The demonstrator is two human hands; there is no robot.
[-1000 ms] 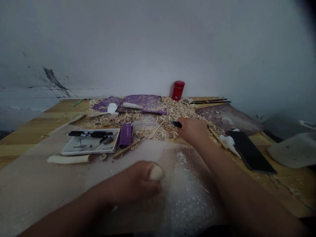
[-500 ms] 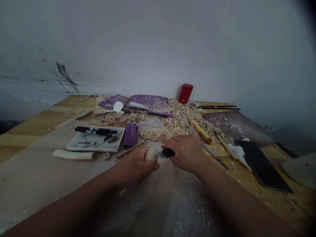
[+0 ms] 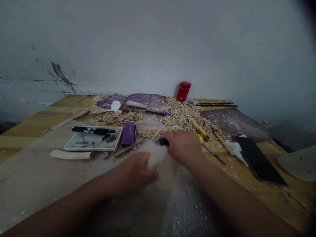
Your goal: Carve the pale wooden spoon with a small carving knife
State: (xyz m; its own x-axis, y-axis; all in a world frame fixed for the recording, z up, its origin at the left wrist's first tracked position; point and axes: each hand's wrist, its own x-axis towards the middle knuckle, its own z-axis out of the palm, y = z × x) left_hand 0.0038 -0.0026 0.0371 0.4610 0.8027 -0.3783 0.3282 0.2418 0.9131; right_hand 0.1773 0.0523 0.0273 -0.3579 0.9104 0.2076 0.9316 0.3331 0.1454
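My left hand (image 3: pixel 138 169) is closed around a pale, rounded wooden piece (image 3: pixel 152 161), whose end shows above the fingers; the hand is blurred by motion. Just up and to the right, my right hand (image 3: pixel 184 146) grips a utility knife (image 3: pixel 163 142). Its black front end points left, and a yellow end sticks out behind the fist. The blade is too blurred to make out, and a gap separates the knife from the wooden piece. Beneath both hands lies a translucent plastic sheet (image 3: pixel 74 177).
Wood shavings (image 3: pixel 182 115) are heaped behind the hands. At left stand a white tray (image 3: pixel 89 148) of tools and a pale curved stick (image 3: pixel 71 154). To the right lie a metal file (image 3: pixel 214 154), a wooden handle (image 3: pixel 223 142) and a black slab (image 3: pixel 261 161). A red can (image 3: pixel 183 91) leans against the wall.
The knife has moved up and away from the wooden piece, where its blade was touching or very close. My left hand has dropped slightly. The knife's yellow end now shows.
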